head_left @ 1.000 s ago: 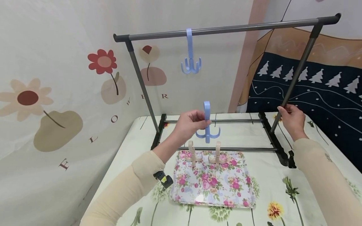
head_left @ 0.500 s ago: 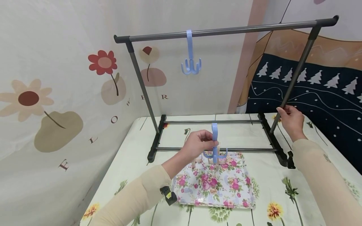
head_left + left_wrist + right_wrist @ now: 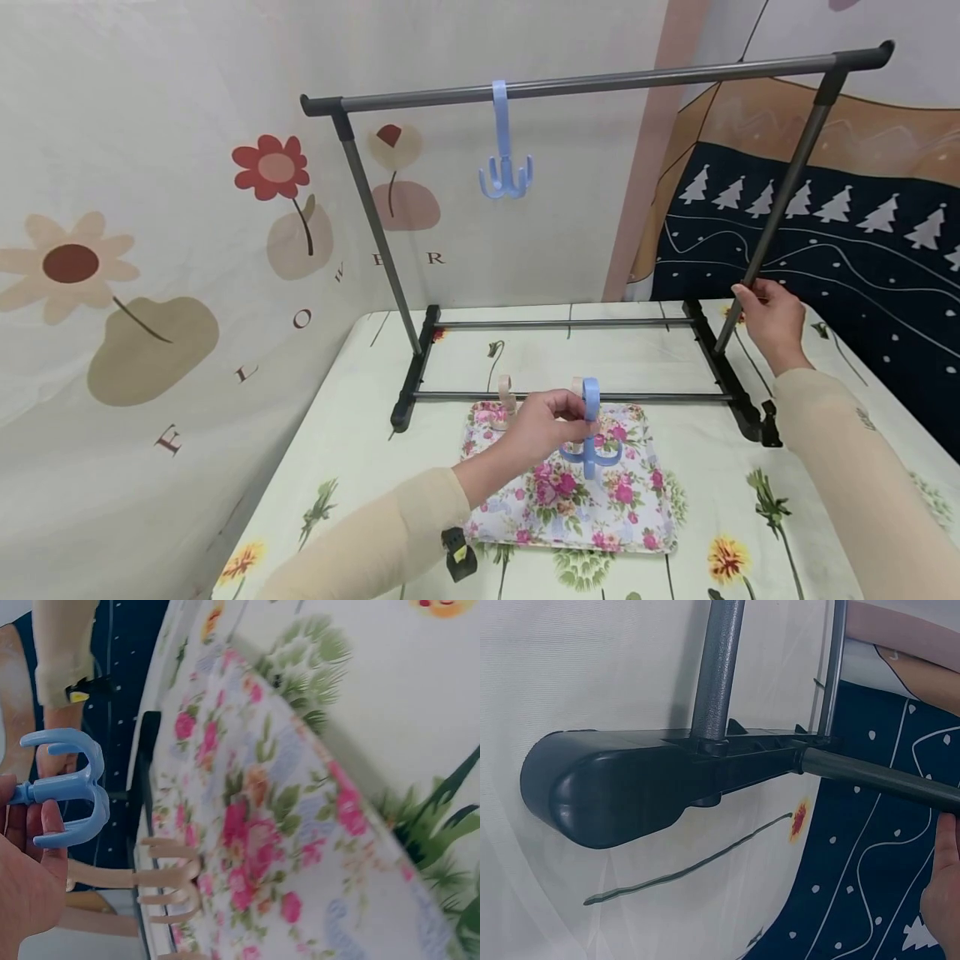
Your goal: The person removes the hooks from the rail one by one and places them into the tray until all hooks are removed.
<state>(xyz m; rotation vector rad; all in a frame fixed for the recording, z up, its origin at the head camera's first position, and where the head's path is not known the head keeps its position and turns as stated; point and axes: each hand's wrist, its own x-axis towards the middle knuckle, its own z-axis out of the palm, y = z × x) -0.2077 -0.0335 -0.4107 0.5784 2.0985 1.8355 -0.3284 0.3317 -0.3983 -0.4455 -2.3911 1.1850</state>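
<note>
My left hand point(image 3: 551, 423) pinches the shaft of a blue four-pronged hook point(image 3: 590, 461) between thumb and fingers. In the head view this hook overlaps the floral tray point(image 3: 498, 512), its prongs pointing up. Two beige hooks lie at the tray's far side: the left one point(image 3: 505, 390) shows its top curve, while the other is mostly hidden behind the blue hook. The left wrist view shows beige prongs point(image 3: 171, 879) just beyond the hand. My right hand point(image 3: 777, 325) grips the lower right post point(image 3: 782, 200) of a grey rack. Another blue hook point(image 3: 502, 142) hangs from its top bar point(image 3: 637, 82).
The rack stands on black feet point(image 3: 412, 379), joined by two low rails point(image 3: 450, 397) behind the tray. A flower-printed cloth point(image 3: 352, 467) covers the table. Printed curtains point(image 3: 187, 100) enclose the left and back, with a dark tree-patterned one point(image 3: 832, 242) at the right.
My left hand has come down and to the right with the blue hook, from above the low rails to over the tray. The right hand keeps its hold on the post.
</note>
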